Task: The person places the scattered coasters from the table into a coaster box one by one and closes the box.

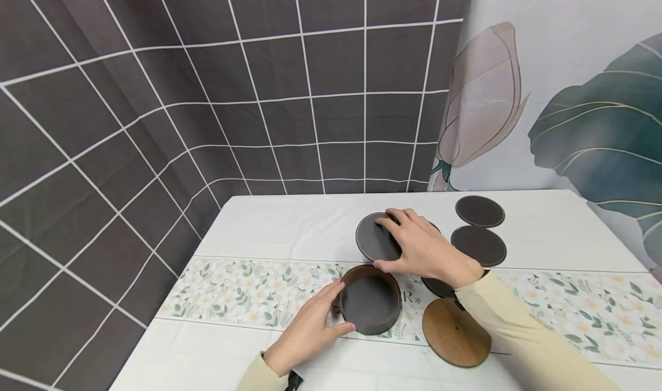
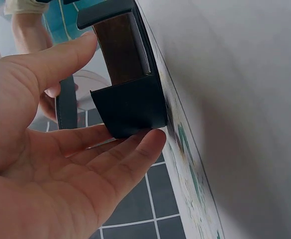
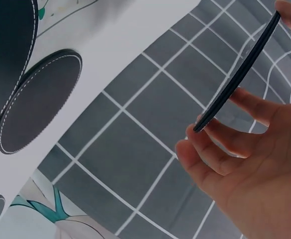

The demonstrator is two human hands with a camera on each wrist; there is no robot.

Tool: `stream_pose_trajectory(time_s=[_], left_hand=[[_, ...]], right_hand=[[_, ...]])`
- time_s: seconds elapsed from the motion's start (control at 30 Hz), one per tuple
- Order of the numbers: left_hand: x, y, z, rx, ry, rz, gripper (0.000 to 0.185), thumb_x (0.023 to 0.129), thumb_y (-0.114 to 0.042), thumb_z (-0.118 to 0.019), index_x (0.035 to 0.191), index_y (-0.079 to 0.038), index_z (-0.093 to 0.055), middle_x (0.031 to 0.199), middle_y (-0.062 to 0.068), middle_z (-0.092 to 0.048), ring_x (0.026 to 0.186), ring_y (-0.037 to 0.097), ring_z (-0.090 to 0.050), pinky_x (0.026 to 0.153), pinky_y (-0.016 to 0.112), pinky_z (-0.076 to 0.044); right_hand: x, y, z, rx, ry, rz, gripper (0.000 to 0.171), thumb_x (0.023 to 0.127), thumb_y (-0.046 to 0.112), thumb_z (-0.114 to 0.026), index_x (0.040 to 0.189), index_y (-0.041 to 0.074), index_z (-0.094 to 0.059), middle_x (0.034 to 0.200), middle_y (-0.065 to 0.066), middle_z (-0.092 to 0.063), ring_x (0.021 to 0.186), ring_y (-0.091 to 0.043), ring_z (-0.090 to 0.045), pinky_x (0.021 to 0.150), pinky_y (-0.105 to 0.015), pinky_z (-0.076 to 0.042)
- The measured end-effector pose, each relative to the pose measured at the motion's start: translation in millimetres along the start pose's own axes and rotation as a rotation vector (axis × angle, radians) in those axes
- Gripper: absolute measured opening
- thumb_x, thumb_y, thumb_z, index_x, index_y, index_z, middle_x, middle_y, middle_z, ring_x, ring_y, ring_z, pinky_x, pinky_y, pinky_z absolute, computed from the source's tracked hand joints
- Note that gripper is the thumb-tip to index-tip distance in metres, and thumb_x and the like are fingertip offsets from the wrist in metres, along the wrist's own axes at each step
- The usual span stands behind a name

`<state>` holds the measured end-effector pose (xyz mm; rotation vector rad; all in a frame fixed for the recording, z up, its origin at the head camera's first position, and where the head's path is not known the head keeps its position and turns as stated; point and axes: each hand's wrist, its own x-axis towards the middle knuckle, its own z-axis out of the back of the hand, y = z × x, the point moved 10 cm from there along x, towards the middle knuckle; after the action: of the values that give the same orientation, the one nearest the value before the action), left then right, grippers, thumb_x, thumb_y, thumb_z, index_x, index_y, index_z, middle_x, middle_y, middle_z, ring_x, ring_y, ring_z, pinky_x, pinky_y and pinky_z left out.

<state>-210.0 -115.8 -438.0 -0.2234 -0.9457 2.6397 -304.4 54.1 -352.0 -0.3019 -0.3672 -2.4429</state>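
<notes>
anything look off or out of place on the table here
Nothing looks spilled or damaged. The only oddity: the wooden disc in front of the round holder juts past the floral runner, and a dark coaster sits half hidden under the right hand's sleeve.

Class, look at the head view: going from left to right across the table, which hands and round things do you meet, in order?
Left hand → round dark brown leather holder → dark round leather coaster held by the right hand → right hand → round brown wooden disc → dark stitched coaster lying nearer on the cloth.
</notes>
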Motion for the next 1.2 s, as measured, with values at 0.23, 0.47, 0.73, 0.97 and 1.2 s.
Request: stream_pose_trajectory(time_s=[0.23,0.47,0.73,0.97,1.2], left_hand=[[0.4,-0.4,1.2,-0.001,-0.009,-0.003,0.081,0.092,-0.035,-0.078,0.156,-0.003,-0.04,0.16,0.016,-0.042,0.145,0.035,-0.044,0.116,0.054,-0.042],[-0.4,-1.3,3.4,0.014,-0.027,-0.004,0.081,0.091,-0.033,-0.079,0.155,-0.004,-0.041,0.159,0.015,-0.044,0.144,0.033,-0.045,0.116,0.053,-0.042],[-0.2,-2.9,3.1,0.045,-0.019,-0.011,0.082,0.091,-0.035,-0.079,0.156,-0.003,-0.04,0.159,0.015,-0.044,0.144,0.033,-0.045,0.116,0.053,-0.042],[-0.1,-3.1,1.6,0.029,-0.002,-0.012,0.083,0.092,-0.037,-0.078,0.157,-0.004,-0.038,0.16,0.015,-0.041,0.145,0.033,-0.044,0.116,0.054,-0.042],[-0.5,-3.6,1.3,0.01,0.01,-0.02,0.082,0.095,-0.039,-0.075,0.158,-0.004,-0.036,0.161,0.015,-0.04,0.146,0.034,-0.043,0.115,0.055,-0.042]], right_hand=[[-6.2,8.6,9.3,-0.009,-0.027,0.02,0.084,0.08,0.061,-0.078,0.142,0.006,-0.059,0.148,-0.022,-0.05,0.129,-0.041,-0.051,0.099,-0.061,-0.05],[-9.2,21.5,16.3,-0.012,-0.038,0.053,0.085,0.079,0.064,-0.077,0.141,0.008,-0.06,0.147,-0.021,-0.051,0.127,-0.039,-0.053,0.101,-0.058,-0.05],[-15.5,32.0,20.2,-0.029,-0.041,0.089,0.085,0.078,0.064,-0.077,0.142,0.01,-0.06,0.148,-0.02,-0.051,0.13,-0.038,-0.053,0.104,-0.056,-0.049],[-21.0,39.3,20.3,-0.017,-0.048,0.097,0.084,0.077,0.064,-0.078,0.14,0.01,-0.061,0.147,-0.018,-0.052,0.129,-0.035,-0.052,0.104,-0.054,-0.049],[-29.0,50.2,21.0,-0.031,-0.065,0.127,0.084,0.076,0.064,-0.078,0.138,0.011,-0.062,0.144,-0.018,-0.055,0.124,-0.033,-0.055,0.101,-0.052,-0.05]])
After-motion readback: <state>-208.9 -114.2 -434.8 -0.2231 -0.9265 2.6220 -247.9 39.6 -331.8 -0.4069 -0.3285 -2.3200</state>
